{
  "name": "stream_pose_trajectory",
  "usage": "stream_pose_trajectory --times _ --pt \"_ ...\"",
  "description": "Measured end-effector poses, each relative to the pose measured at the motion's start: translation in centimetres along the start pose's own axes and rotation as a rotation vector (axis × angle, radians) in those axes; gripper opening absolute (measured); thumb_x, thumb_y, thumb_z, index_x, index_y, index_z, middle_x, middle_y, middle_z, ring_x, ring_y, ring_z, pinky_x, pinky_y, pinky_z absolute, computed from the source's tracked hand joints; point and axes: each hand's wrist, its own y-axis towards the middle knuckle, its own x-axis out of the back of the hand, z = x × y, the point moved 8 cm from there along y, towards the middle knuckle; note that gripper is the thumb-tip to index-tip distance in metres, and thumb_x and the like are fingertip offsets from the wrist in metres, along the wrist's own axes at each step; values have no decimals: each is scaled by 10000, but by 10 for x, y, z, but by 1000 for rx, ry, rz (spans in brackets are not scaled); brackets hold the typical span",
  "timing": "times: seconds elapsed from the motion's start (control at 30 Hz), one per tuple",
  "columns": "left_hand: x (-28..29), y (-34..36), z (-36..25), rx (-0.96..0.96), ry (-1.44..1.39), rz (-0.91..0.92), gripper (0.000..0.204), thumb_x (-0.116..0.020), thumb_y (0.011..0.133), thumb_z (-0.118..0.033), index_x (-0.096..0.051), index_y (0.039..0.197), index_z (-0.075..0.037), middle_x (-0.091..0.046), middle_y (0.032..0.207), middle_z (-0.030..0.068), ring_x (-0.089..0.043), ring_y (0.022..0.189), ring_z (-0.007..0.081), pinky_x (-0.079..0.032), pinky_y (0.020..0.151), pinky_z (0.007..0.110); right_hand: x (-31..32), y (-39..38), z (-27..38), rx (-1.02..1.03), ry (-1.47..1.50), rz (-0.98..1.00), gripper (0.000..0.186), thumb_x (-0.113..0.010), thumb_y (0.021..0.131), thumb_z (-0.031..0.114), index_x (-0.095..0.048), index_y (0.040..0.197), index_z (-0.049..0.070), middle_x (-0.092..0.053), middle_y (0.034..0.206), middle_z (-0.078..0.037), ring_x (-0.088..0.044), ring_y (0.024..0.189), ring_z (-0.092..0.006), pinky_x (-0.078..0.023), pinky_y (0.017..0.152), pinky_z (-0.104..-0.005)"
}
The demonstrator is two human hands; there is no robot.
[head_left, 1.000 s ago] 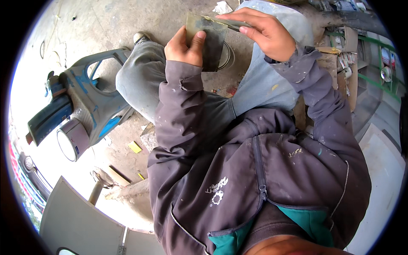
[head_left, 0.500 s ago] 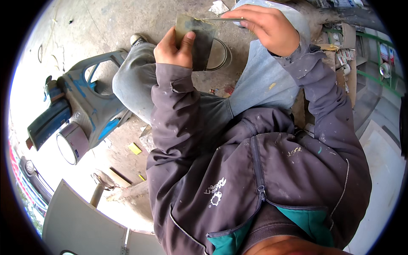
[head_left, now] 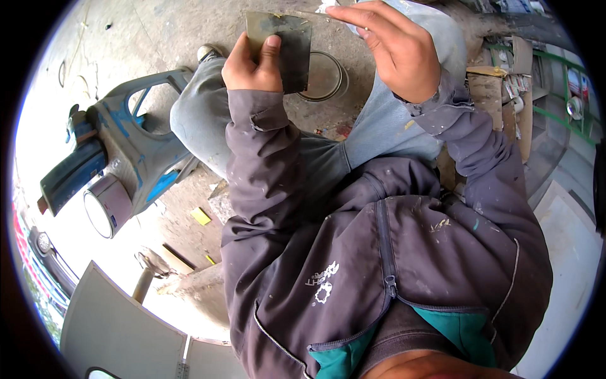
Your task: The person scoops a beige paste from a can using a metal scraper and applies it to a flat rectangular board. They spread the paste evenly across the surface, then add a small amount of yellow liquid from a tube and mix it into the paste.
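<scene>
My left hand (head_left: 254,68) grips a flat rectangular plate (head_left: 295,54), its thumb lying across the face. The plate is dark grey with a tan strip, and yellowish residue sits along its top edge. My right hand (head_left: 406,57) pinches a thin, flat scraper-like tool (head_left: 323,16), seen nearly edge-on. Its far end is close to the plate's upper right corner; I cannot tell whether they touch. Below and right of the plate, a round metal-rimmed can (head_left: 325,77) stands on the floor between my legs, partly hidden by the plate.
At left, a grey and blue plastic stool (head_left: 129,148) lies tipped over, with a white can (head_left: 107,205) beside it. A yellow piece (head_left: 201,216) lies on the floor. A pale panel (head_left: 117,322) is at lower left. Cardboard (head_left: 486,95) and a green-framed rack (head_left: 571,95) stand at right.
My left hand and the plate have shifted slightly up and left. The tool has moved up from the plate's edge and its tilt has changed, with my right hand turning slightly.
</scene>
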Motion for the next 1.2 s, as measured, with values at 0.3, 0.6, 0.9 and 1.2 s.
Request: stream_pose_trajectory --times 0.3,0.6,0.9,1.2 --pt "-9 -7 -4 62 -211 87 168 -588 835 -133 -547 830 30 -542 611 13 -440 571 58 -367 511 212 -16 7 -11 -13 105 58 346 -459 775 -67 -582 1078 44 -578 941 -145 -569 864 -301 -443 745 -311" --pt "-31 -14 6 198 -570 187 262 -570 851 -131 -546 1027 61 -613 878 53 -547 768 106 -439 703 224 -23 -11 -68 -551 926 27 295 -471 887 61 -503 1174 4 -570 1022 -18 -530 912 -119 -431 784 -250" --pt "-27 -8 0 236 -495 199 283 -572 853 -143 -537 1037 69 -611 892 67 -551 793 111 -445 719 236 -29 -13 -76 -167 316 118 302 -462 877 34 -502 1175 2 -570 1021 -52 -525 944 -130 -422 786 -235" --pt "-30 -7 2 248 -517 161 242 -571 852 -139 -558 981 65 -611 837 48 -541 737 96 -429 677 218 -37 -24 -80 -140 510 238 331 -486 861 35 -510 1188 76 -580 1033 -56 -530 997 -149 -400 862 -255"
